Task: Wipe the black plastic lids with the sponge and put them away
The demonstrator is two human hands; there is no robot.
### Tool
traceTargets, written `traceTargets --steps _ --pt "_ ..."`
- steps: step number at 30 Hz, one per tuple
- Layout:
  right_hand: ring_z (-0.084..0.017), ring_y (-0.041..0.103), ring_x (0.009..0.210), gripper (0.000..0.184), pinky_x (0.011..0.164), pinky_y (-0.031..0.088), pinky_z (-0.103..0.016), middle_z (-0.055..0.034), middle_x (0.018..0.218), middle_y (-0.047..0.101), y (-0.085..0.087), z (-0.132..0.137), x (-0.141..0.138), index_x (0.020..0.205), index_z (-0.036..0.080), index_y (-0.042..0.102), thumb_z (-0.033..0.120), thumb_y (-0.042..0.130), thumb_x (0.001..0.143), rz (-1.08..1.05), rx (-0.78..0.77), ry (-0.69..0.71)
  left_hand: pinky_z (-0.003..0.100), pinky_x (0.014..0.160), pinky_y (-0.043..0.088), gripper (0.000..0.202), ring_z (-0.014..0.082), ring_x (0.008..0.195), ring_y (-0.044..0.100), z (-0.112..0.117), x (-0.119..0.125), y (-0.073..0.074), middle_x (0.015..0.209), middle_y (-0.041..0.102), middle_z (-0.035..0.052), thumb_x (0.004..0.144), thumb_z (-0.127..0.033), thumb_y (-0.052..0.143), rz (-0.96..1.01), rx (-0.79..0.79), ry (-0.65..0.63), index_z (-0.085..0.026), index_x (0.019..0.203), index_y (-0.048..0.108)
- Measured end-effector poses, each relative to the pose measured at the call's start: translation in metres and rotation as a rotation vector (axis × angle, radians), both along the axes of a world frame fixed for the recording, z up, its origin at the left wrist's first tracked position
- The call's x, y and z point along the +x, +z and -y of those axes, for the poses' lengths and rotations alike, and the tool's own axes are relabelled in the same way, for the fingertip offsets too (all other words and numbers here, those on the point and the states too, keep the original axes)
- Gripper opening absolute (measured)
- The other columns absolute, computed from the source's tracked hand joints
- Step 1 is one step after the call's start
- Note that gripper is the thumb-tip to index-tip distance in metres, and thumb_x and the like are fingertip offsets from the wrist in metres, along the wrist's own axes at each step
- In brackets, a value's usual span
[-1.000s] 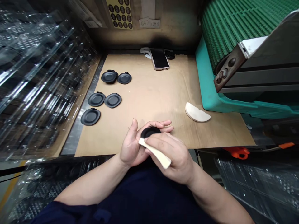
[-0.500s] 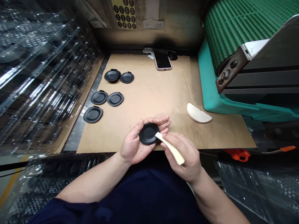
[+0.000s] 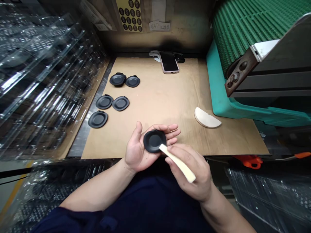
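My left hand (image 3: pixel 141 152) lies palm up with its fingers stretched out and its thumb raised. On its palm and fingers rests a small round black plastic lid (image 3: pixel 154 141), shallow, with a small tab at its far edge. My right hand (image 3: pixel 191 168) is closed around a cream-white sponge pad (image 3: pixel 178 164), seen edge-on. The pad's far tip touches or hovers just over the lid's near right rim; I cannot tell which. Several similar black lids (image 3: pixel 120 103) lie at the left of the cardboard sheet.
A half-round white pad (image 3: pixel 207 117) lies right on the cardboard (image 3: pixel 157 97). A phone (image 3: pixel 169 62) is at the back. A teal bin (image 3: pixel 218 94) and green conveyor belt (image 3: pixel 243 29) stand at the right. Clear plastic trays (image 3: pixel 48 74) are stacked left. Orange-handled scissors (image 3: pixel 250 161) sit front right.
My left thumb has lifted off the lid, and the fingers have spread a little. The pad's tip has moved slightly left and nearer along the lid's rim, with my right hand lower.
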State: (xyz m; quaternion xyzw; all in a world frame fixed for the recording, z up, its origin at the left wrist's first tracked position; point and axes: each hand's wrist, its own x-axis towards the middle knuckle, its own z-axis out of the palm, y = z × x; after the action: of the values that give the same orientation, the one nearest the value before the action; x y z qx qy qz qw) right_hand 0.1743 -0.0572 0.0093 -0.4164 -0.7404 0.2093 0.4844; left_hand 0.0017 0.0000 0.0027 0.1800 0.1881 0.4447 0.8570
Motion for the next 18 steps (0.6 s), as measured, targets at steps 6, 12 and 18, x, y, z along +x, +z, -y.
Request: traceTargets --steps 6,12,18 --pt "-0.021 0.072 0.098 0.036 0.085 0.062 -0.038 -0.0101 0.110 0.074 -0.004 -0.001 -0.011 0.127 0.019 0.061 0.010 0.059 0.092 0.072 -0.038 0.153 0.049 0.117 0.041 0.053 0.0332 0.138 0.054 0.002 0.003 -0.003 0.136 0.066 0.0151 0.104 -0.051 0.034 -0.085 0.033 0.043 -0.015 0.108 0.073" --pt "-0.021 0.073 0.098 0.041 0.084 0.064 -0.035 -0.0092 0.109 0.075 -0.002 -0.005 0.000 0.128 0.020 0.062 0.008 0.065 0.089 -0.071 0.069 0.065 0.039 0.090 0.055 0.045 0.0238 0.105 0.065 0.006 -0.004 -0.001 0.136 0.058 0.0134 0.098 -0.043 0.044 -0.215 0.066 0.132 -0.019 0.128 0.065" --pt "-0.019 0.072 0.092 0.024 0.083 0.061 -0.034 -0.0051 0.102 0.073 -0.016 -0.028 0.026 0.113 0.023 0.070 0.016 0.070 0.090 -0.100 -0.079 -0.234 0.041 0.101 0.051 0.091 0.0204 0.106 0.062 -0.008 -0.024 0.005 0.146 0.040 0.0083 0.076 -0.024 0.083 -0.855 0.680 0.440 -0.042 0.151 0.035"
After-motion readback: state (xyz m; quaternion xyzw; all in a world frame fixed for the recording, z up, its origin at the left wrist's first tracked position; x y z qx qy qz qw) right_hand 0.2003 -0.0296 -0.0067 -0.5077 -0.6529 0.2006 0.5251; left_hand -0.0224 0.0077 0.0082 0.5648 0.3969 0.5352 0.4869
